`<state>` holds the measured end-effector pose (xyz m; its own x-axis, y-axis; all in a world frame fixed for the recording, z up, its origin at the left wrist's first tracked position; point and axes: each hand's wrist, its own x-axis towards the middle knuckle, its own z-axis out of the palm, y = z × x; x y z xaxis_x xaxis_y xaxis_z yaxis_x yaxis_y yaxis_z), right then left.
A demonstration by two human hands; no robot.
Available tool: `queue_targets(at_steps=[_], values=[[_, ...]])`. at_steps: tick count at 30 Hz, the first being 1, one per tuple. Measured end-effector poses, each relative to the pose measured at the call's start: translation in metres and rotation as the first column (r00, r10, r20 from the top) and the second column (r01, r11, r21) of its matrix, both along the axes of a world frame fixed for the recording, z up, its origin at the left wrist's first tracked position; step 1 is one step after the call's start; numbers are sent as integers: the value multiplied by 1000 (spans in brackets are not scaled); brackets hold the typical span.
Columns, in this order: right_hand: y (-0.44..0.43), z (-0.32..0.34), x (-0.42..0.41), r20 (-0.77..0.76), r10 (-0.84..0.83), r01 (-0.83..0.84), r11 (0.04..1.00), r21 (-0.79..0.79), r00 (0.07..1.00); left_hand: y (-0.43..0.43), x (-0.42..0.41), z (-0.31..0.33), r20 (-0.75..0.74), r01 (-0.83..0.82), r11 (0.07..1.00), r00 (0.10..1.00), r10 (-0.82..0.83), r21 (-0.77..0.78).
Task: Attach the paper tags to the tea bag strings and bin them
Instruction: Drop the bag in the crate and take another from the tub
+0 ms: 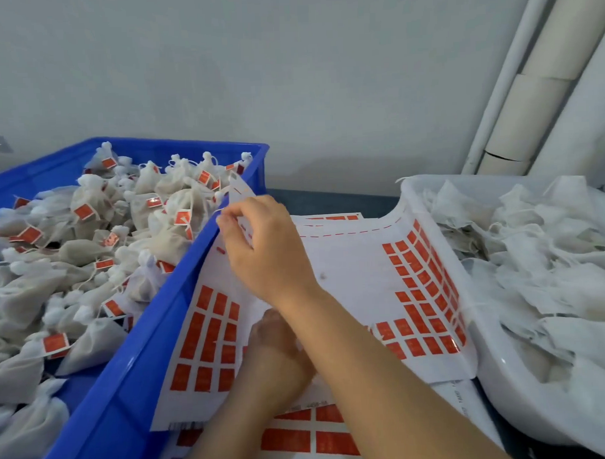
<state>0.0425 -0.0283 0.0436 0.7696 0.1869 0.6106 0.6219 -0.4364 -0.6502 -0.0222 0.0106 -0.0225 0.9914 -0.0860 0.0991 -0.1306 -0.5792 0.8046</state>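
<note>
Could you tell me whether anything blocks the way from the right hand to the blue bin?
Nothing visible does: the right hand, pinching the sticker sheet edge, is beside the blue bin rim.

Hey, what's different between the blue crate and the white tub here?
The blue crate sits left, straight-walled; the white tub sits right, rounded. In the blue crate the tea bags carry red tags; in the white tub they show none. Both hold heaps of white tea bags beside the sticker sheet.
</note>
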Motion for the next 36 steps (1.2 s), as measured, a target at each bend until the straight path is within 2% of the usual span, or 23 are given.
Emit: queue_targets(at_steps=[2,4,6,9,12,14,16,18,20,22,24,26,29,32,34,36], values=[[-22,-8,-11,-110,-6,7,1000,4,994,-3,1,-2,22,-13,999,1000,12,48],[-45,-13,-18,-205,-58,53,998,-27,977,-6,4,-5,30,120,989,992,-123,84],[-67,-6,-24,-263,-116,108,993,-42,958,-9,6,-8,-24,224,951,974,-224,212],[-103,20,-26,-242,-268,243,961,-128,932,-6,9,-12,-78,144,941,989,-126,307],[-144,53,-26,-165,-505,423,830,-364,847,-8,8,-11,-91,128,955,990,-107,267],[-173,68,-25,-133,-603,455,712,-535,786,-8,8,-11,-90,115,960,991,-95,256],[-199,75,-20,-182,-640,369,626,-687,747,-9,8,-11,-92,106,959,992,-85,264],[-213,72,-17,-301,-653,121,520,-846,695,-10,7,-9,-100,106,956,992,-82,272],[-220,59,-15,-393,-693,-108,418,-902,605,-10,7,-8,-106,110,955,991,-84,276],[-222,45,-12,-454,-704,-174,434,-884,547,-12,7,-7,-107,108,955,991,-81,277],[-219,40,-10,-454,-689,-135,465,-875,565,-12,6,-6,-107,110,955,991,-83,275],[-218,40,-5,-416,-681,-34,499,-866,602,-11,4,-5,-112,115,955,990,-86,275],[-224,48,-3,-293,-682,137,501,-854,670,-10,3,-6,-105,113,955,991,-88,275],[-237,55,-7,-240,-674,240,537,-809,699,-10,4,-9,-88,113,957,992,-92,268],[-243,56,-9,-202,-664,365,609,-704,720,-9,5,-10,-87,109,959,992,-89,263],[-244,57,-12,-159,-659,529,704,-474,735,-9,7,-11,-87,102,961,993,-82,258]])
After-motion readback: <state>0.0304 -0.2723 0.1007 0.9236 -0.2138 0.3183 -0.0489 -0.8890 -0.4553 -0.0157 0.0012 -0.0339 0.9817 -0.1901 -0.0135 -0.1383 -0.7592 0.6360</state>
